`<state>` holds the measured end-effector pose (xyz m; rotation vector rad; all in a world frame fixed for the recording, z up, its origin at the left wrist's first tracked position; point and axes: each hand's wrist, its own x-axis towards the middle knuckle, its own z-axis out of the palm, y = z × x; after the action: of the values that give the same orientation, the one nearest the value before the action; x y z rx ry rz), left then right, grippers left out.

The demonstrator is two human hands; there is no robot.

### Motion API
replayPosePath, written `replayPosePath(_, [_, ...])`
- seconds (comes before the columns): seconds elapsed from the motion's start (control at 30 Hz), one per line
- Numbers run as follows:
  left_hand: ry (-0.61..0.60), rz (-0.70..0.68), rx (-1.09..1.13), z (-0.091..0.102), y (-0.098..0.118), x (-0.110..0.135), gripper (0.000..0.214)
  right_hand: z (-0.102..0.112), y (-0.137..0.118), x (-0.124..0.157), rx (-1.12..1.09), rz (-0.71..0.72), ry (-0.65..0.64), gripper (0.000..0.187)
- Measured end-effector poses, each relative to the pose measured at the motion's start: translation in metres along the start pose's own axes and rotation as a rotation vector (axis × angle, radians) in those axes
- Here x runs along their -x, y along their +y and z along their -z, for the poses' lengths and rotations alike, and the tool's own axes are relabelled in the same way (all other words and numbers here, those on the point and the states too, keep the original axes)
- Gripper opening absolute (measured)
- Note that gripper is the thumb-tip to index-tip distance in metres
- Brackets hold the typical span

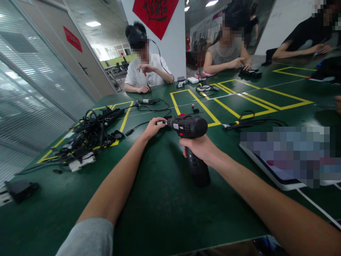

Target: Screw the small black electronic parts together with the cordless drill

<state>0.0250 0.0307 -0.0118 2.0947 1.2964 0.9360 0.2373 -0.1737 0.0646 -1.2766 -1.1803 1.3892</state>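
My right hand [200, 148] is wrapped round the grip of a black cordless drill [189, 127] with red trim, held just above the green table [160, 199]. Its nose points left. My left hand [153, 127] is closed in a pinch at the drill's tip, on a small silver bit or part [160, 123] that I cannot make out clearly. A thin black cable [138, 125] runs left from under that hand.
A tangle of black cables and adapters [87, 137] lies at the left. A tablet [277, 170] lies at the right with a white cable. Three other people sit along the far side, hands on small devices. Yellow tape lines [202, 106] mark the table.
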Motion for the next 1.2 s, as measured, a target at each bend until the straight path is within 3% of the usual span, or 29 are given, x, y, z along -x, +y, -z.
replayPosePath(1.2, [0.009, 0.003, -0.002, 0.0001, 0.0040, 0.0017, 0.035, -0.0013, -0.0020, -0.0003, -0.008, -0.021, 0.011, 0.008])
